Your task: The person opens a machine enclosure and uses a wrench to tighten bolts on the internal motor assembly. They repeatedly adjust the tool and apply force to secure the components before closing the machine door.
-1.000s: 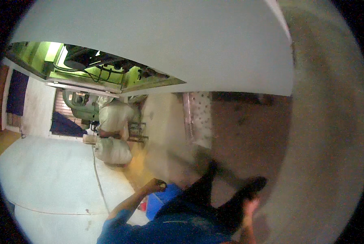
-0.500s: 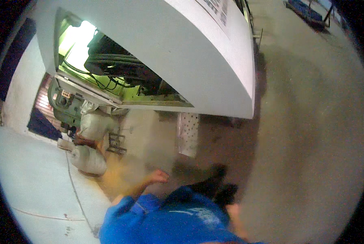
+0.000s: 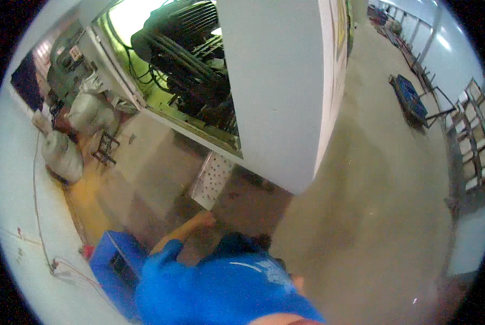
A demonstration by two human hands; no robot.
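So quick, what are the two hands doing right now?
Left hand: empty as far as can be seen, hanging near the white plate with holes; open or closed cannot be told.
Right hand: only a blurred bit shows, so it cannot be told.

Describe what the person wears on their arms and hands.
The left arm shows a short bright blue sleeve ending near the elbow; the forearm and left hand are bare, with no glove, watch or ring visible. The blue shirt carries a pale marking. The right hand is not clearly in view.
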